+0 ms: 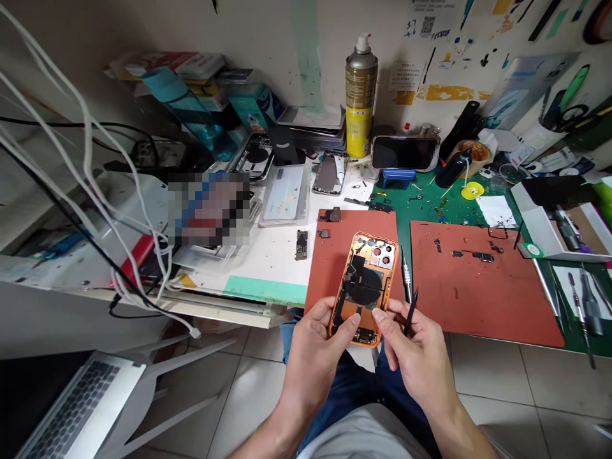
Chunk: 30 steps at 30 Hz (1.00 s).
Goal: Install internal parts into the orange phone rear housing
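An orange phone housing (367, 287), its inside facing up, is held between both hands over the front edge of the left red mat (320, 255). My left hand (318, 347) grips its lower left side, the thumb lying on the inner face. On the lower right side, my right hand (411, 347) presses its thumb against the housing and also holds a thin black tool (410, 312) between its fingers. A metal-handled tool (406, 274) lies just right of the housing. Small phone parts (333, 215) sit at the left mat's upper edge, and a circuit board (301, 245) lies left of it.
A second red mat (478, 293) with small parts lies to the right. Behind stand a yellow spray can (359, 102) and a phone (404, 152) on a blue stand. White cables (90, 153) hang at left above a laptop (76, 401). Tools lie at far right.
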Available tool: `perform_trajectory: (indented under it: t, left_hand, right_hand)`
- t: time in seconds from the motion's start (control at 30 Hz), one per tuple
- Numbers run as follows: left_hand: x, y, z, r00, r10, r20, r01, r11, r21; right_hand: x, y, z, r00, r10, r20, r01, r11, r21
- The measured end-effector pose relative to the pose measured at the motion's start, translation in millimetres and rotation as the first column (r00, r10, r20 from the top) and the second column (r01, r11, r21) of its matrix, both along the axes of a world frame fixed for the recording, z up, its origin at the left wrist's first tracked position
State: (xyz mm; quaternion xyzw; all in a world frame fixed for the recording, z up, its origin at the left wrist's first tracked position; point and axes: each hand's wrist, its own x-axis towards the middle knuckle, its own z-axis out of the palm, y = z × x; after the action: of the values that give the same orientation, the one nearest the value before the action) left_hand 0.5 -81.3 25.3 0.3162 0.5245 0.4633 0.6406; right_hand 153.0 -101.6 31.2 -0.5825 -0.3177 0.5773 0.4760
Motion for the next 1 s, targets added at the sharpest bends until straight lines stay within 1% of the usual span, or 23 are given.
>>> perform_trajectory:
  t: [0.1,0.43,0.6,0.73,0.87,1.0]
  left_hand:
    - [1.1,1.5,0.8,1.000,0.014,-0.024,-0.014,1.000,-0.007]
    - [-1.3,0.1,2.7,1.000,0.000,0.004,0.000,0.999,-0.037]
    - [-0.9,1.7,-3.7,0.999,0.024,-0.045,-0.025,0.999,-0.021]
    - [-1.3,1.5,-8.2,0.999,0.028,-0.041,-0.028,1.000,-0.007]
    - [0.1,2.9,-3.6,0.997,0.002,-0.079,0.001,1.000,0.027]
    - [3.6,4.3,3.1,0.988,0.038,-0.152,-0.032,0.999,0.044]
  right_hand:
    - [-0.5,-1.5,-0.8,1.000,-0.005,0.004,0.005,1.000,-0.004]
    - [-1.2,1.0,2.5,1.000,0.007,0.029,-0.007,1.000,-0.010]
    - [-4.3,0.0,2.5,0.999,-0.008,0.036,0.008,1.000,0.004]
    - [-5.7,-1.7,-0.5,0.999,-0.015,0.039,0.014,1.000,0.026]
    - [-6.0,-3.1,-0.7,0.997,-0.013,0.070,0.011,0.999,0.038]
    - [-7.7,-2.6,1.1,0.995,-0.032,0.092,0.027,0.998,0.055]
